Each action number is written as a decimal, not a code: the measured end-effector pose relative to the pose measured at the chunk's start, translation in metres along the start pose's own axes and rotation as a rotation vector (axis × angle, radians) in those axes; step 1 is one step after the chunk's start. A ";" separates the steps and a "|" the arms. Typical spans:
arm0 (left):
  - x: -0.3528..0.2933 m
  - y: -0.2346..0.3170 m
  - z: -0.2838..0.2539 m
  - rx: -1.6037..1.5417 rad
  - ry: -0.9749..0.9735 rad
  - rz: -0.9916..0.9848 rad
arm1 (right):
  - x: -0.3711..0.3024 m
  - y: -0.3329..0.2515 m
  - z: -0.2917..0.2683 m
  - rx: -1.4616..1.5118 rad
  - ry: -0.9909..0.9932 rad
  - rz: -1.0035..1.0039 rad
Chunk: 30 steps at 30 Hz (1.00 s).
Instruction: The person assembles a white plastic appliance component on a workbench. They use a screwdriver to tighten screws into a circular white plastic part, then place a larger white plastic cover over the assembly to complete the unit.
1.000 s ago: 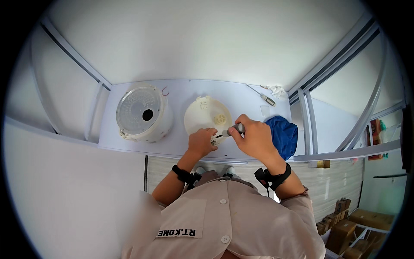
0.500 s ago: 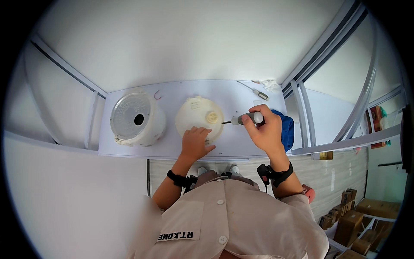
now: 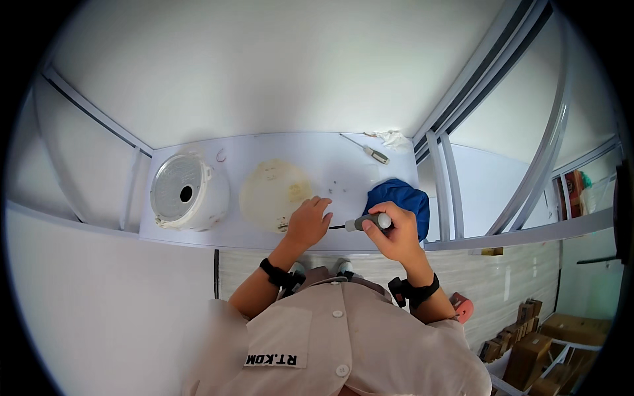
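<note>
The right hand (image 3: pixel 398 232) is wrapped around the grey handle of a screwdriver (image 3: pixel 367 222), fingers closed on it, with the thin shaft pointing left toward the left hand (image 3: pixel 308 222). The left hand lies flat, fingers together and pressed on the near right edge of a round cream lid (image 3: pixel 274 194). Whether the screwdriver tip touches the lid cannot be told; the left hand hides it.

Half a second ago the right hand held the screwdriver higher, farther back over the lid's right side. It has since come down toward the near edge of the table (image 3: pixel 330 165), and the left hand has slid right along the lid's rim.

Left of the lid, well apart, stands a white cooker body (image 3: pixel 187 191) with a dark hole in its top. Right of the lid, just behind the right hand, lies a blue cloth (image 3: pixel 403 198). Behind and right of the lid, near the back edge of the table, lie a second screwdriver (image 3: pixel 366 150) and a crumpled white rag (image 3: pixel 395 138). A few small dark specks, too small to identify, dot the table between lid and cloth.
</note>
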<state>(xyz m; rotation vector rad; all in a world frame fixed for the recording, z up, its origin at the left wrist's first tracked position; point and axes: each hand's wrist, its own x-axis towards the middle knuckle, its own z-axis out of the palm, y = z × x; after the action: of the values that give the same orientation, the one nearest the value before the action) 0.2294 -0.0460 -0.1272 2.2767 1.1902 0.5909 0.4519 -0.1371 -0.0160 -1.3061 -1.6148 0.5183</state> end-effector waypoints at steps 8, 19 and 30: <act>0.034 -0.006 0.069 0.082 0.024 -0.228 | -0.017 0.030 -0.045 -0.034 -0.007 0.019; 0.056 -0.030 0.108 0.234 0.089 -0.331 | -0.013 0.048 -0.071 -0.086 -0.159 -0.084; 0.047 -0.025 0.110 0.229 0.125 -0.347 | -0.002 0.057 -0.071 -0.071 -0.235 -0.119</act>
<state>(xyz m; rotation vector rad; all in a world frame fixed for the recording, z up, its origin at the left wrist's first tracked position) 0.3020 -0.0193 -0.2215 2.1619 1.7460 0.4885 0.5414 -0.1357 -0.0302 -1.2270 -1.9078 0.5627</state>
